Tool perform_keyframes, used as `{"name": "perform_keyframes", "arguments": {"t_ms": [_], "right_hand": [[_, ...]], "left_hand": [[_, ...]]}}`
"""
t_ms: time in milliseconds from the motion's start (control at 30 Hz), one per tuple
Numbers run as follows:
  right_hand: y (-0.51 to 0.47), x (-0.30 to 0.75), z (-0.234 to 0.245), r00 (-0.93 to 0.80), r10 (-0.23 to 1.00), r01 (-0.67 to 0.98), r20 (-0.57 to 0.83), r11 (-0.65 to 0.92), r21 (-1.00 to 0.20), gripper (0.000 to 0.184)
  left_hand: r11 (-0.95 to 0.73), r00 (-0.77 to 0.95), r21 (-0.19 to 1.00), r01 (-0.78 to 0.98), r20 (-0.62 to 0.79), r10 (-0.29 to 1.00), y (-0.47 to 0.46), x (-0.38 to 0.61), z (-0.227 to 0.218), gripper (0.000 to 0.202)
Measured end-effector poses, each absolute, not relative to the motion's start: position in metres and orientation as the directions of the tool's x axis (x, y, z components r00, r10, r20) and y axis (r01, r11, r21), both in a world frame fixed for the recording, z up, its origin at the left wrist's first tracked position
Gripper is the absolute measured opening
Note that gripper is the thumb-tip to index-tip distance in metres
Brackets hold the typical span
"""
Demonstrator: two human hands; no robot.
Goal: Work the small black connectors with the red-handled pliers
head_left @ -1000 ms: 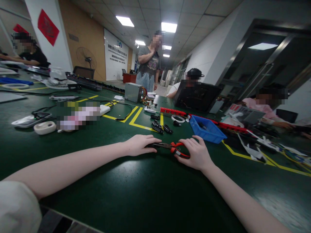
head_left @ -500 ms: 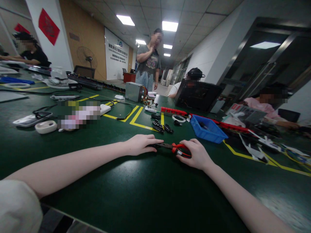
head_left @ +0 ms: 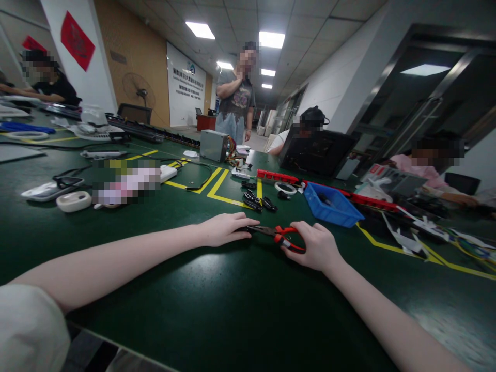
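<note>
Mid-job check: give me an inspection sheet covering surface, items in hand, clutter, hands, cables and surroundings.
Surface: green table, marked with yellow tape.
Items in hand: red-handled pliers, a small dark piece at their tips.
Clutter: blue bin, black bundles beyond the hands.
Hands: left hand pinches the dark piece; right hand grips the pliers.
Cables: black cable on the table; coloured wires beside a grey box.
Surroundings: one person standing beyond the table, other people around it.

On the green bench (head_left: 232, 310) we see a silver box-shaped metal unit (head_left: 211, 146) with multicoloured wires (head_left: 231, 151), a white rounded plastic case (head_left: 73, 202) at left, and long red strips (head_left: 277, 177) passing behind an open blue plastic tray (head_left: 329, 209). Beyond, we notice a standing person in a grey patterned T-shirt (head_left: 237, 98) and a round wire-caged fan (head_left: 142, 93).
</note>
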State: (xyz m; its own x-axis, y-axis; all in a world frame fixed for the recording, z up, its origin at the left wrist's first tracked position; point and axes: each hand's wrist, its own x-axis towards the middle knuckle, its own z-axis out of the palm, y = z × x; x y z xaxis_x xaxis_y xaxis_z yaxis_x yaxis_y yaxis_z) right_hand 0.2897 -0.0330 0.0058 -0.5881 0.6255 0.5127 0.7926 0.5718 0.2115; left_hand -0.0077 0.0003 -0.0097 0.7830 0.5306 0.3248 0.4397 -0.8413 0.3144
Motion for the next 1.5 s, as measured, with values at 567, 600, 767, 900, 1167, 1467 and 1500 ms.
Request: {"name": "perform_keyframes", "arguments": {"t_ms": [567, 600, 767, 900, 1167, 1467, 1500], "right_hand": [[-0.024, 0.295, 0.002, -0.530, 0.730, 0.812, 0.432, 0.583, 0.011, 0.043], [-0.024, 0.295, 0.002, -0.527, 0.732, 0.815, 0.432, 0.579, 0.013, 0.043], [-0.029, 0.292, 0.004, -0.558, 0.665, 0.801, 0.496, 0.587, 0.116, 0.046], [-0.031, 0.290, 0.006, -0.581, 0.630, 0.784, 0.515, 0.602, 0.148, 0.045], [-0.028, 0.294, 0.004, -0.539, 0.696, 0.802, 0.474, 0.597, 0.035, 0.044], [-0.026, 0.295, 0.003, -0.550, 0.689, 0.796, 0.472, 0.603, 0.048, 0.045], [-0.027, 0.295, 0.003, -0.550, 0.689, 0.796, 0.472, 0.603, 0.046, 0.045]], "left_hand": [[-0.844, 0.780, 0.310, 0.438, 0.336, 0.528, 0.000, -0.008, -0.010, 0.046], [-0.841, 0.777, 0.312, 0.442, 0.335, 0.533, 0.000, -0.008, -0.010, 0.046], [-0.830, 0.770, 0.334, 0.446, 0.330, 0.546, -0.001, -0.008, -0.008, 0.047], [-0.832, 0.776, 0.359, 0.424, 0.329, 0.538, 0.000, -0.008, -0.009, 0.047], [-0.826, 0.776, 0.383, 0.415, 0.325, 0.541, 0.000, -0.008, -0.009, 0.049], [-0.832, 0.787, 0.382, 0.402, 0.321, 0.527, -0.001, -0.009, -0.007, 0.047], [-0.834, 0.788, 0.380, 0.400, 0.323, 0.524, -0.001, -0.009, -0.007, 0.047]]}}
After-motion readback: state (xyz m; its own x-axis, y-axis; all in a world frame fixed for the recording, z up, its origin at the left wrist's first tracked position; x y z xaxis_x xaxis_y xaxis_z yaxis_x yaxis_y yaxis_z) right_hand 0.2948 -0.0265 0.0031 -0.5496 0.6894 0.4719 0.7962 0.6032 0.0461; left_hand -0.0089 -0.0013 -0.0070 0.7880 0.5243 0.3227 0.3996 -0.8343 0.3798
